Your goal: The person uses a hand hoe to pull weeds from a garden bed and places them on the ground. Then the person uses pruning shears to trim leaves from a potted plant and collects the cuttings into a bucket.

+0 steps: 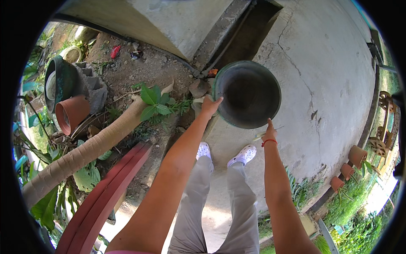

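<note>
A large round dark basin [247,95] with a greenish rim is held out in front of me, its hollow inside facing up towards the view. My left hand [211,106] grips its left edge, thumb over the rim. At the lower right edge, my right hand [270,130] holds the rim; a red band circles that wrist. A thin, pale-handled tool [258,136], possibly a knife, sticks out on both sides of the right hand. The fingers beneath the basin are hidden.
Beneath me lies a cracked concrete floor [298,133] with a sunken channel [253,35] beyond the basin. To the left are a tree trunk [85,143], a red beam [111,190], a tipped terracotta pot [72,114] and concrete blocks [96,92]. Several pots [357,156] line the right edge.
</note>
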Demonstrator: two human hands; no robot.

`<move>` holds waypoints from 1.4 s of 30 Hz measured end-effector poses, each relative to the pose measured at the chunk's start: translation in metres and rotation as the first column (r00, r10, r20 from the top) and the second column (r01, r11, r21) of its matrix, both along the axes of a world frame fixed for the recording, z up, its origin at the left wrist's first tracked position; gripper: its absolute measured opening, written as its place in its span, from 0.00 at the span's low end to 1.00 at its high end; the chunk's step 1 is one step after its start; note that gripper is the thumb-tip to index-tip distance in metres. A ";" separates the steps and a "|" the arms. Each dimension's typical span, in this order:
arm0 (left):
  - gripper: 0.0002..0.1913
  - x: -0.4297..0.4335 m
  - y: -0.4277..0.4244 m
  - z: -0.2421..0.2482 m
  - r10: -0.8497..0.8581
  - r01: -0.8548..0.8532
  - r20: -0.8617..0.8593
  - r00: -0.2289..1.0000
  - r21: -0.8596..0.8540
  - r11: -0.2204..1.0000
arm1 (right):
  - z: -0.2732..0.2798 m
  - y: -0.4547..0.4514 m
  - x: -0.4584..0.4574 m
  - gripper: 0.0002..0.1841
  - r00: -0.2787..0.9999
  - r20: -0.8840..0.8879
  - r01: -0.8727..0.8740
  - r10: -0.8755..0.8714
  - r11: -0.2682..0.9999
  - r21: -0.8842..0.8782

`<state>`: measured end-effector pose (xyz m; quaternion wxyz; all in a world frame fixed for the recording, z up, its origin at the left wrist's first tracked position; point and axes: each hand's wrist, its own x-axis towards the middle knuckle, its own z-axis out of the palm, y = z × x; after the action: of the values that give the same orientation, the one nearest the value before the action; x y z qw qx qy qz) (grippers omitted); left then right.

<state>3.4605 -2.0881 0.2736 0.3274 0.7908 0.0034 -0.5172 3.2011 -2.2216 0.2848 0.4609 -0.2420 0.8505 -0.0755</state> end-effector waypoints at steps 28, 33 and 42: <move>0.29 -0.180 0.008 0.224 -0.268 0.262 -0.016 0.963 0.269 0.927 | 0.167 0.098 -0.196 0.16 0.861 0.427 0.175 -0.278 0.949 0.263; 0.26 -0.268 0.017 0.295 -0.547 0.545 -0.020 0.837 0.116 0.830 | 0.256 0.183 -0.287 0.21 0.827 0.319 0.443 -0.464 0.886 0.139; 0.22 -0.428 0.023 0.354 -0.843 0.851 0.115 0.526 -0.076 0.520 | 0.349 0.314 -0.403 0.23 0.588 0.383 0.791 -0.712 0.606 -0.088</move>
<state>3.0320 -2.0649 0.6278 0.0825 0.6870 -0.4232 -0.5849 2.7977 -1.9080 0.6337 0.4771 0.1028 0.7719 -0.4074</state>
